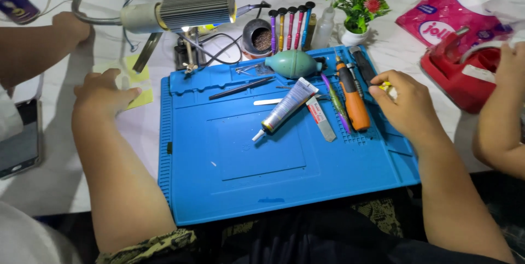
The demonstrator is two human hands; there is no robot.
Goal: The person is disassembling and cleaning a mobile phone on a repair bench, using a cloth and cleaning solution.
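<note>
While the left hand [104,93] is resting flat and empty on the yellow note [143,95] beside the blue mat [229,176], the right hand [403,102] is pinching a small yellow piece [385,85] at the mat's right edge, likely needing a careful lift clear of the orange screwdriver [353,99].

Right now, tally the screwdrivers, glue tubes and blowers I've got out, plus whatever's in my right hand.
Thin upright screwdrivers: 5
Orange power screwdriver: 1
Glue tube: 1
Green air blower: 1
Small yellow thing in the right hand: 1
Total: 9
</note>
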